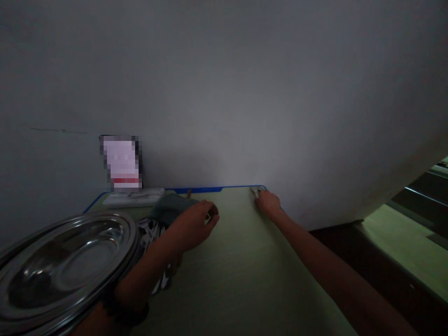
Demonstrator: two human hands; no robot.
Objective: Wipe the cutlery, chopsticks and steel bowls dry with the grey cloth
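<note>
My right hand (269, 205) is at the far right corner of the table, fingers closed on a small, pale, shiny-looking thing (256, 191). Its kind is too dim to make out, though it may be cutlery. My left hand (196, 225) hovers over the table's middle left, fingers bent with a gap between them and the thumb. I see nothing clearly held there. Behind and left of it lies a grey-green cloth (170, 207). A heap of metal cutlery (150, 232) lies by my left forearm, partly hidden by it.
A stack of shiny metal basins (94, 261) fills the table's left side. Behind it, a blurred upright screen (122, 163) leans by the wall near a white flat block (135, 198). The pale table (224, 284) has a blue edge and meets a grey wall (224, 93).
</note>
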